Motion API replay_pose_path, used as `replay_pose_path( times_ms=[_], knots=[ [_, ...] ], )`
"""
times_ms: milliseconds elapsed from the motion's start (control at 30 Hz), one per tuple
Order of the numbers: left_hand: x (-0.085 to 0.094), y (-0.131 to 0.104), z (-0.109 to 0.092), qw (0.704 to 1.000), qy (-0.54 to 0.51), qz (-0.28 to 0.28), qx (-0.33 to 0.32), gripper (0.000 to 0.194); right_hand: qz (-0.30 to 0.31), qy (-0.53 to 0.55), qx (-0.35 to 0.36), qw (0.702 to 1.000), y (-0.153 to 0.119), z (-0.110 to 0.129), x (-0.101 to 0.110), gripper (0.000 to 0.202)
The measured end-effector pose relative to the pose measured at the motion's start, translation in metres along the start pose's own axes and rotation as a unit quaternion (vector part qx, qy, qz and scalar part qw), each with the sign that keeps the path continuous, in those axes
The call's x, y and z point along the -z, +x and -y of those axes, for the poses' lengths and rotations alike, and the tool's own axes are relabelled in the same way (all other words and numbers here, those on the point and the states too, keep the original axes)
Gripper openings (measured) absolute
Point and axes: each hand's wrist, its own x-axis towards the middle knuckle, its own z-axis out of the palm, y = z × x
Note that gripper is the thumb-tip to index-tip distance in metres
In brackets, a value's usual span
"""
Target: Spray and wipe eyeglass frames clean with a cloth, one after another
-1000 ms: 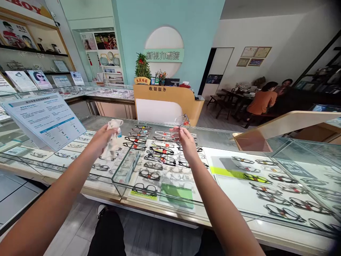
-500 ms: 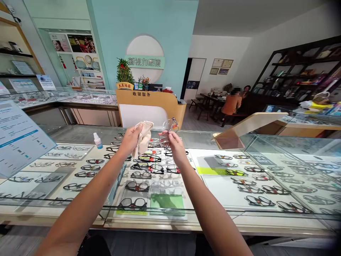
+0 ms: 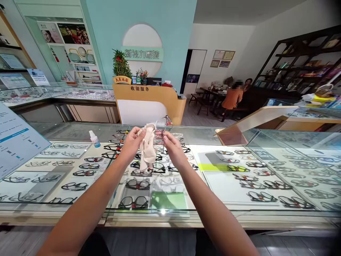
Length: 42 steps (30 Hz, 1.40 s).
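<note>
My left hand [image 3: 132,143] is closed on a cream cleaning cloth [image 3: 148,147], which hangs down in loose folds. Pinched in the fingers of my right hand [image 3: 172,145] is a pair of glasses [image 3: 167,122] with a thin frame, turned nearly edge-on. The cloth's upper edge is beside the glasses; whether it touches the lens I cannot tell. Both hands are held over a glass display counter [image 3: 165,219], where several rows of glasses lie under the glass. A small spray bottle [image 3: 94,139] with a white top and blue label stands to the left of my left hand.
A printed sheet [image 3: 18,138] leans at the far left. On the counter's right stands a tilted wooden-framed mirror [image 3: 255,119]. Beyond are a cashier desk [image 3: 149,93] with a potted plant [image 3: 121,65], and a person in orange [image 3: 232,97] seated at a dark table.
My left hand has brought the cloth right, closer to the glasses. My right hand has turned the glasses from facing me to nearly edge-on. The view has shifted slightly.
</note>
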Motion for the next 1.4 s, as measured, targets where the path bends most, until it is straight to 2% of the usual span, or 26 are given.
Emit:
replay_pose_path(
  times_ms=[233, 467, 600, 800, 933, 1167, 1400],
  knots=[
    [-0.003, -0.007, 0.001, 0.999, 0.025, -0.009, -0.031, 0.068, 0.015, 0.014, -0.019, 1.0, -0.004, -0.007, -0.006, 0.04],
    [-0.003, -0.005, 0.002, 0.998, 0.034, -0.02, -0.043, 0.068, -0.01, 0.012, -0.018, 1.0, -0.002, 0.002, -0.002, 0.048],
    [-0.004, -0.006, 0.0, 0.997, 0.042, -0.026, -0.059, 0.065, -0.01, 0.017, -0.024, 1.0, -0.003, 0.004, -0.003, 0.044],
    [-0.009, -0.015, -0.003, 0.983, 0.085, -0.084, -0.14, 0.052, -0.008, 0.036, -0.035, 0.999, -0.004, 0.002, -0.004, 0.046],
    [-0.012, -0.018, -0.003, 0.972, 0.109, -0.081, -0.192, 0.045, 0.006, 0.046, -0.043, 0.998, -0.004, 0.001, -0.006, 0.045],
    [-0.008, -0.012, -0.002, 0.987, 0.054, -0.073, -0.13, 0.058, 0.003, 0.032, -0.051, 0.998, -0.005, 0.004, -0.007, 0.046],
    [-0.003, -0.008, 0.001, 0.992, 0.036, -0.06, -0.104, 0.058, -0.031, 0.022, -0.03, 0.999, -0.003, 0.005, -0.004, 0.048]
  ],
)
